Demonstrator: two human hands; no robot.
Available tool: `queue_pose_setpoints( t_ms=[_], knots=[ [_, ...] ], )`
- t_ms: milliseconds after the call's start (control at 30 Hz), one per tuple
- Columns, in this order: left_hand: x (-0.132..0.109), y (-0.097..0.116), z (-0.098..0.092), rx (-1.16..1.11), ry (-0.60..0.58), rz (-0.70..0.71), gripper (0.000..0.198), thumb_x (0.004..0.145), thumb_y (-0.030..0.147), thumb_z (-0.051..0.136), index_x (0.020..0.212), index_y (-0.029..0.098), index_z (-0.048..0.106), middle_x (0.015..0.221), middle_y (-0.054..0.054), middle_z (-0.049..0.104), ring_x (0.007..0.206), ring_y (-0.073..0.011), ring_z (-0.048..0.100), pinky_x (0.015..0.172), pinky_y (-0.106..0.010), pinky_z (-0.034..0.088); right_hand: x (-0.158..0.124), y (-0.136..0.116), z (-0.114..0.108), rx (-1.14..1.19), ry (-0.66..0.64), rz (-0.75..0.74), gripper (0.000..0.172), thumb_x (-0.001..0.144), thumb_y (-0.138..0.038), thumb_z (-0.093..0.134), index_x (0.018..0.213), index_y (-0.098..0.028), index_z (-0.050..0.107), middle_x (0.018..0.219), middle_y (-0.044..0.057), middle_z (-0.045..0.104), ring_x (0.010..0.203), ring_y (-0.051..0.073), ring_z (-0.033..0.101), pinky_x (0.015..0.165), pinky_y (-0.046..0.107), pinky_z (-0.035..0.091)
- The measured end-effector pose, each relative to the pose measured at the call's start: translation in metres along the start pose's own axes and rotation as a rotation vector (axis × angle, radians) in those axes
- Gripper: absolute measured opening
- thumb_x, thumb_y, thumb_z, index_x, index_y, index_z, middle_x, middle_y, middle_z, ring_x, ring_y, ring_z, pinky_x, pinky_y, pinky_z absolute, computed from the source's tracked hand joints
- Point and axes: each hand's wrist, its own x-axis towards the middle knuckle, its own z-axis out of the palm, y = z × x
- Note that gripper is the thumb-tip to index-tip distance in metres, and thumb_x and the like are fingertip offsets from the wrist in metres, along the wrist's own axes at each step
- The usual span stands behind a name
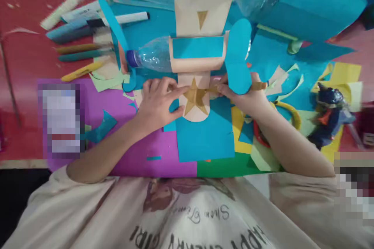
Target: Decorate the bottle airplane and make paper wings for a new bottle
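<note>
While the left hand [159,101] lies flat beside a gold-brown five-pointed star [194,103], its index finger reaches onto one arm of the star and its thumb stands apart, gripping nothing. The star sits on a cream paper tongue with a rounded end [197,117], between the two hands, over a bright blue paper sheet [206,140]. On the other side, the right hand [248,102] has its fingers closed, apparently around a brown pen-like stick [258,85], one end of which shows past the knuckles; a two-lobed blue paper cutout [239,56] hides part of this grip.

Just beyond the star lies a clear plastic bottle with a dark blue cap [154,53], on its side, wrapped in a cream paper band [197,65] bearing a blue paper rectangle [198,48]. Near the right forearm is a yellow looped handle [290,111]. Colored markers [78,71] rest at left on the red surface [23,58].
</note>
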Motion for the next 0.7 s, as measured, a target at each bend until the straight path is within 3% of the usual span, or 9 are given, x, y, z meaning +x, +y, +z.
queue_pose_setpoints(
  t_ms=[167, 700],
  knots=[
    [-0.0009, -0.0002, 0.0001, -0.020, 0.005, 0.002, 0.043, 0.087, 0.032, 0.057, 0.130, 0.028, 0.062, 0.116, -0.010, 0.055, 0.107, -0.0311, 0.055, 0.098, -0.050, 0.034, -0.0012, 0.0005, 0.0009, -0.016, -0.004, 0.010, 0.025, 0.081, -0.039, 0.064, 0.062, -0.026, 0.052, 0.063, 0.002, 0.064, 0.057, 0.019, 0.060, 0.060, 0.038, 0.055],
    [-0.0022, -0.0023, 0.0031, -0.040, 0.050, 0.017, 0.042, 0.087, 0.032, 0.058, 0.129, 0.030, 0.062, 0.114, -0.009, 0.055, 0.106, -0.0300, 0.053, 0.098, -0.049, 0.034, 0.0001, 0.0020, -0.0010, -0.003, -0.030, -0.043, 0.029, 0.087, -0.039, 0.063, 0.064, -0.026, 0.051, 0.063, 0.002, 0.062, 0.053, 0.018, 0.058, 0.052, 0.038, 0.054]
  ],
)
